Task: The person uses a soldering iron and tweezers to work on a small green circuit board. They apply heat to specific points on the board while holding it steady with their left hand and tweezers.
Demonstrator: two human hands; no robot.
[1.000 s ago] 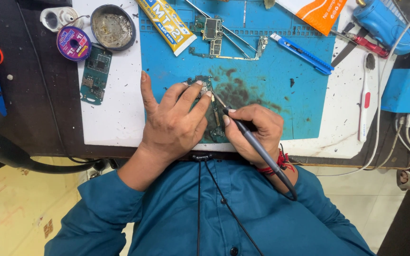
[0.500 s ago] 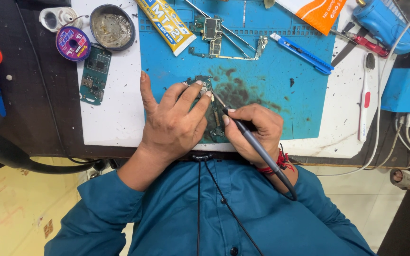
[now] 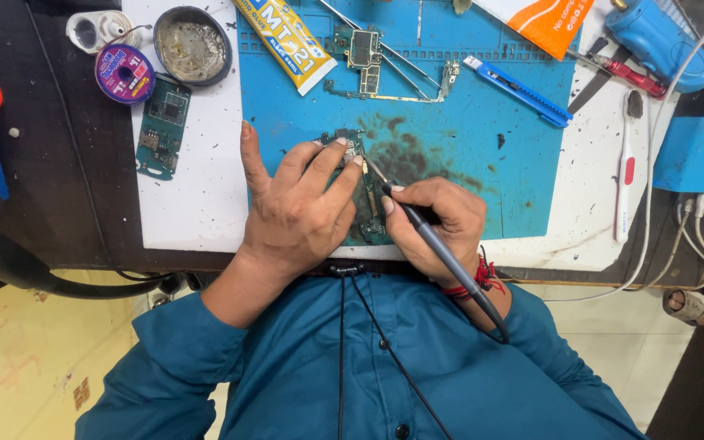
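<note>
My left hand (image 3: 299,208) lies flat on the blue work mat (image 3: 466,138), its fingertips pressing down a small green circuit board (image 3: 366,218) that the fingers largely hide. My right hand (image 3: 433,224) holds a dark soldering iron (image 3: 442,253) like a pen. The iron's metal tip touches the board right beside my left fingertips. The iron's cable runs back over my right wrist, which wears a red thread band.
On the mat's far side lie another circuit board (image 3: 364,53), tweezers (image 3: 385,57), a yellow tube (image 3: 283,41) and a blue utility knife (image 3: 519,91). To the left are a green board (image 3: 163,126), a round tin (image 3: 193,45) and a purple solder-wick spool (image 3: 125,73). A toothbrush (image 3: 627,167) lies right.
</note>
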